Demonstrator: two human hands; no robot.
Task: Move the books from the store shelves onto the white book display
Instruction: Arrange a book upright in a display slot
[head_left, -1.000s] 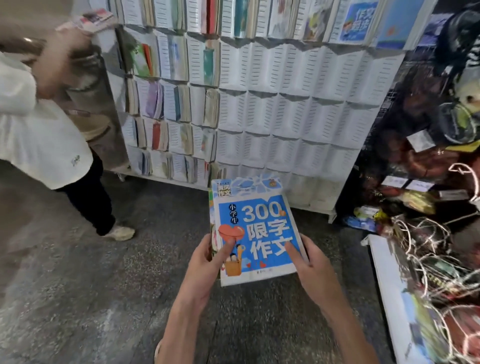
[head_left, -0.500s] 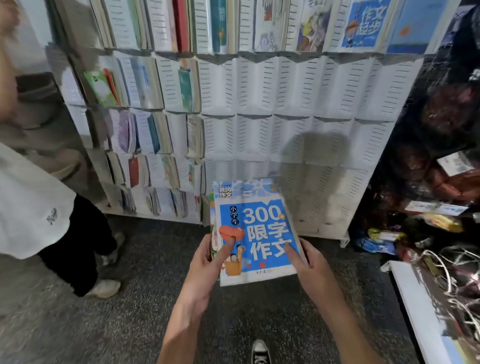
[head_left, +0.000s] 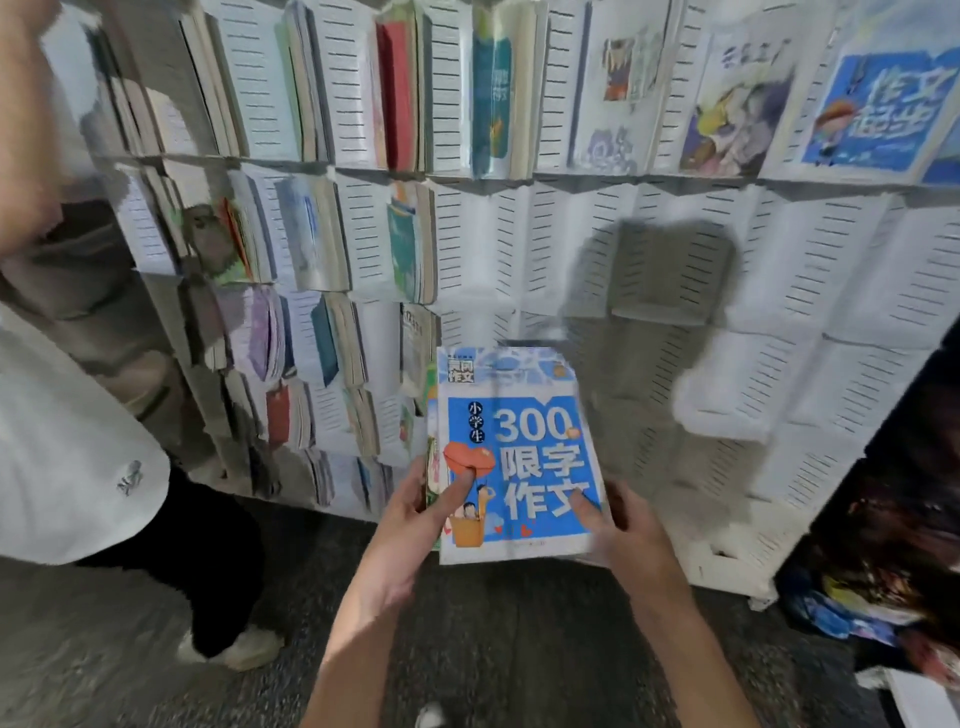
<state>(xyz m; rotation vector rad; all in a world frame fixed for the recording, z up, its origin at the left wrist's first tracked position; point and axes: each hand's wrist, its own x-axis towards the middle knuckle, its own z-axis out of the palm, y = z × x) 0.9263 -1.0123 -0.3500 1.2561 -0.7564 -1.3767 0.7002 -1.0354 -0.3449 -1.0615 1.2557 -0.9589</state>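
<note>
A: Where's the book?
B: Centre, before the display, cover up, long axis pointing 12 o'clock.
A: Fingers?
B: Left hand and right hand grip its lower corners.

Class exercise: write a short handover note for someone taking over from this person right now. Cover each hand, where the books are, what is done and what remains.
Left hand: grip on the book stack's left edge, thumb on the blue cover.
Right hand: grip on its right edge.
Book stack: held before the white display.
Done: left pockets hold books.
Left: slot this stack into the empty right-hand pockets.
</note>
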